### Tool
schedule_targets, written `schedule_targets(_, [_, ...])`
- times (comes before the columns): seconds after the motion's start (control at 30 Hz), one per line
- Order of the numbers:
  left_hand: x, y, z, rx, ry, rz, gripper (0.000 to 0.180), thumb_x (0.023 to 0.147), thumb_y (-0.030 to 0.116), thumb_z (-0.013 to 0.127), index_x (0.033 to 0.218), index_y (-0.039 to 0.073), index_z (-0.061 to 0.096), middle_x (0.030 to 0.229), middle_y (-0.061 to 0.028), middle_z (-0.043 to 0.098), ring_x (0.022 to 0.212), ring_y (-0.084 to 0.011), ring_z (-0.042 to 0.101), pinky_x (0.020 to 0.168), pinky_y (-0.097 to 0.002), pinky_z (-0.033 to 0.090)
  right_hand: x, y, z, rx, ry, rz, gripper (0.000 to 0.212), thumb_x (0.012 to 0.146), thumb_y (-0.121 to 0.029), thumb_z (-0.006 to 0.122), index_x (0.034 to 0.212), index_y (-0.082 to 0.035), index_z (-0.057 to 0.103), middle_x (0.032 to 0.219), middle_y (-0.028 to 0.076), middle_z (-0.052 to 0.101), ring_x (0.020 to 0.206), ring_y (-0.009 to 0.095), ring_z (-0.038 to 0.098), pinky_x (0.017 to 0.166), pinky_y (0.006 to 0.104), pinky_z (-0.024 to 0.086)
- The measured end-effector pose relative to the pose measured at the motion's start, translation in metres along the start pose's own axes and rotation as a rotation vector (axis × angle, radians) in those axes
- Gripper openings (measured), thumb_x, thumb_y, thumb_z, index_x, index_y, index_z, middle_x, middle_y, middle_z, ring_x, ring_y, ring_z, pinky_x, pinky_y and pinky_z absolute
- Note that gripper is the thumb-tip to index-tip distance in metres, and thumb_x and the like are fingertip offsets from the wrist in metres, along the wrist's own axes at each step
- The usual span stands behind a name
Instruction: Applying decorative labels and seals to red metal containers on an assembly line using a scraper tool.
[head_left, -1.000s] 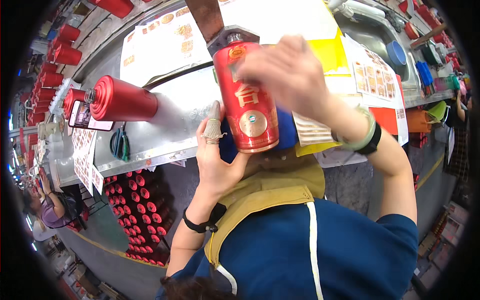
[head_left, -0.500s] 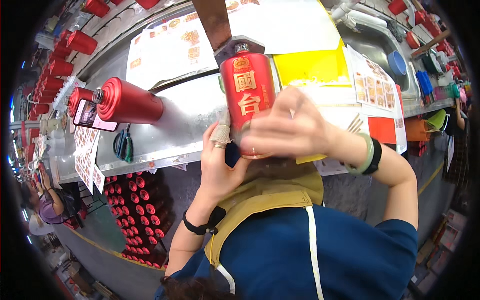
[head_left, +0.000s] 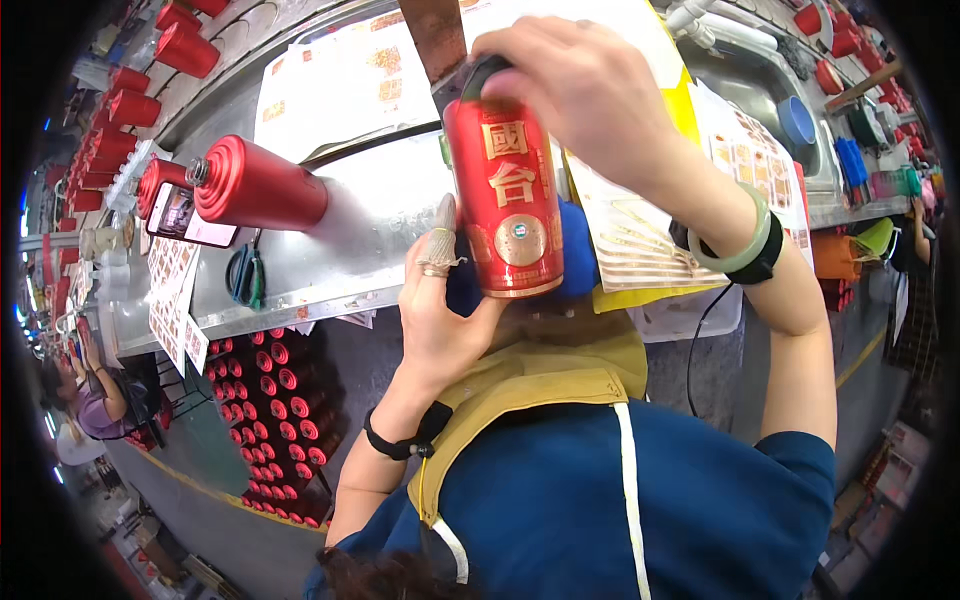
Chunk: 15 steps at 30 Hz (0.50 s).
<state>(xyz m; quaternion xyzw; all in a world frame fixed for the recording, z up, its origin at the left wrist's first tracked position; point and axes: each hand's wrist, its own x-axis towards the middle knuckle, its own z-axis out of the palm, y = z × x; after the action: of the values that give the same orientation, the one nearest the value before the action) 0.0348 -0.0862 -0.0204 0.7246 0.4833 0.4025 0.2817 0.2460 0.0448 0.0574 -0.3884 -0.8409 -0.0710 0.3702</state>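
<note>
A red bottle [head_left: 505,185] with large gold characters stands slightly tilted in front of me. Low on its front is a round gold emblem [head_left: 520,240] with a small sticker at the centre. My left hand [head_left: 440,315], a knitted cover on one finger, grips the bottle's lower left side. Curled over the bottle's top is my right hand [head_left: 590,95]; its fingers hide the neck. A dark piece [head_left: 482,80] shows under those fingers, and I cannot make out what it is. Blue cloth [head_left: 577,250] shows behind the bottle's lower part.
To the left, another red bottle [head_left: 262,185] lies beside a phone [head_left: 190,215] and scissors [head_left: 245,275]. Sticker sheets [head_left: 345,85] cover the metal bench. Striped label strips [head_left: 640,235] lie right of the bottle. Beyond are a sink [head_left: 745,85] and blue bowl [head_left: 796,123]. Several red bottles [head_left: 270,400] stand below.
My right hand has moved from the bottle's lower front up to its top, uncovering the round emblem. The bottle has shifted slightly right and tilted a little. My left hand keeps its hold.
</note>
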Motion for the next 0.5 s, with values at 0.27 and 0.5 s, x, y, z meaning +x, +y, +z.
schedule_targets(0.27, [-0.003, -0.004, 0.003, -0.017, -0.035, -0.004, 0.09, 0.075, 0.005, 0.086, 0.153, -0.005, 0.042, 0.14, -0.0223, 0.06, 0.127, -0.0365, 0.059, 0.107, -0.0417, 0.048, -0.099, -0.062, -0.024, 0.231, -0.028, -0.232, 0.022, 0.077, -0.018, 0.069, 0.099, -0.016, 0.072, 0.101, -0.005, 0.069, 0.083, 0.015, 0.059, 0.076, 0.0323, 0.05])
schedule_targets(0.5, [-0.016, -0.01, 0.008, 0.233, 0.205, 0.379, 0.046, 0.072, -0.001, 0.086, 0.116, 0.012, 0.079, 0.136, -0.0164, 0.066, 0.121, -0.0369, 0.064, 0.104, -0.0439, 0.051, -0.131, -0.102, -0.043, 0.554, -0.066, 0.237, 0.034, 0.076, -0.008, 0.085, 0.106, -0.006, 0.07, 0.09, 0.008, 0.07, 0.075, 0.026, 0.065, 0.069, 0.0366, 0.053])
